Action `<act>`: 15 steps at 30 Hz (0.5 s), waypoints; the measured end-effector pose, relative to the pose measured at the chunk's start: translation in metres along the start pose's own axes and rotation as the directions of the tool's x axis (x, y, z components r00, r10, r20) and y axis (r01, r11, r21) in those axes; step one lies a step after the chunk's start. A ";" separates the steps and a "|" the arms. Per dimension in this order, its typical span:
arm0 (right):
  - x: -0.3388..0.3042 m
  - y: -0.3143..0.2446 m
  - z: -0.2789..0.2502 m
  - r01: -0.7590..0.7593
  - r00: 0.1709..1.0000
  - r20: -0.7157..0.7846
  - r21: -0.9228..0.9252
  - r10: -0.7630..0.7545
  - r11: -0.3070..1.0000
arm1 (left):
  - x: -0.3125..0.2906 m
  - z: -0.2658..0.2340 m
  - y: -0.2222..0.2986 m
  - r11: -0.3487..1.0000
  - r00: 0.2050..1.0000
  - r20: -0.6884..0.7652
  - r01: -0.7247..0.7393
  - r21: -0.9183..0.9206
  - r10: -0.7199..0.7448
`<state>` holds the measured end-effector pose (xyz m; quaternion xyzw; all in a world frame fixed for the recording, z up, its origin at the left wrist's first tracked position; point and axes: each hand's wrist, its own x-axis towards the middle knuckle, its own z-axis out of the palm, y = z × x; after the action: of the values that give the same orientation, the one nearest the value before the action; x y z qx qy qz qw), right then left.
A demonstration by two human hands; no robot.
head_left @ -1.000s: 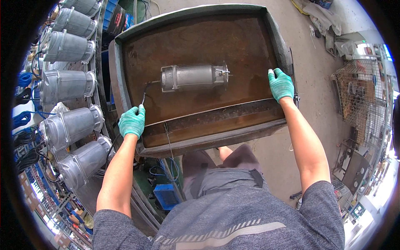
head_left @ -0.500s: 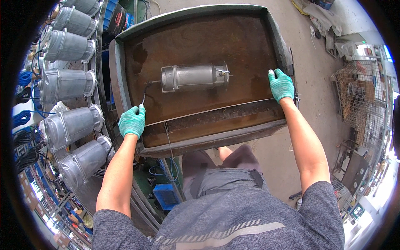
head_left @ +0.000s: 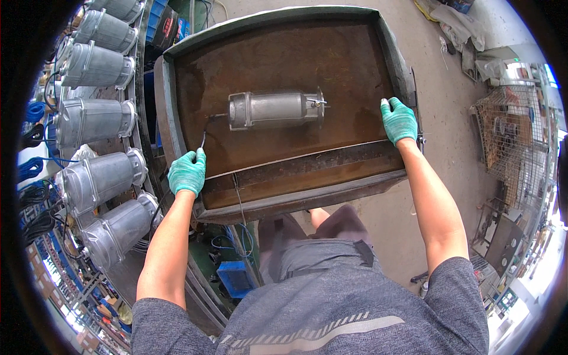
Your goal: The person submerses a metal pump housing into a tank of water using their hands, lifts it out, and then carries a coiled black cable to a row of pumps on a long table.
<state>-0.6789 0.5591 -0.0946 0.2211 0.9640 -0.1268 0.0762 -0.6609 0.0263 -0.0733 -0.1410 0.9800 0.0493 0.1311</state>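
A silvery cylindrical motor housing (head_left: 275, 109) lies on its side in a wide metal tank (head_left: 284, 207) with a brown, wet-looking interior. From its left end a dark cable (head_left: 205, 131) runs toward my left hand (head_left: 187, 173). That green-gloved hand is closed at the tank's near left side, with the cable end at its thumb. My right hand (head_left: 400, 123), gloved alike, is curled over the tank's right side, thumb up. Between the hands stretches a thin pale edge (head_left: 296, 158) of a crosswise plate. What lies under both palms is hidden.
Several similar motor housings (head_left: 97, 65) stand in a row along the left on a metal rack. Below the tank's left corner sits a blue bin (head_left: 236, 278). A wire mesh cage (head_left: 512, 130) stands on the floor at right.
My hands have stayed in place. A dark patch at the tank's upper left has become fainter, and the motor housing's position is almost unchanged.
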 end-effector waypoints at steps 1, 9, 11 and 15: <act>0.000 0.000 0.000 0.000 1.000 0.000 0.000 0.000 1.000 | 0.000 0.000 0.000 1.000 1.000 -0.004 -0.002 0.005 0.002; 0.001 0.001 0.002 0.009 1.000 -0.015 0.009 -0.009 1.000 | 0.000 -0.001 -0.001 1.000 1.000 0.011 0.006 0.004 -0.006; 0.000 0.001 0.002 0.013 1.000 -0.021 0.013 -0.013 1.000 | 0.000 -0.001 -0.001 1.000 1.000 0.020 0.008 0.009 -0.008; -0.001 0.001 0.001 0.017 1.000 -0.024 0.014 -0.017 1.000 | -0.001 -0.004 0.003 1.000 1.000 0.013 0.004 0.004 -0.004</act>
<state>-0.6771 0.5593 -0.0954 0.2149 0.9657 -0.1315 0.0623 -0.6615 0.0290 -0.0694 -0.1422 0.9790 0.0482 0.1378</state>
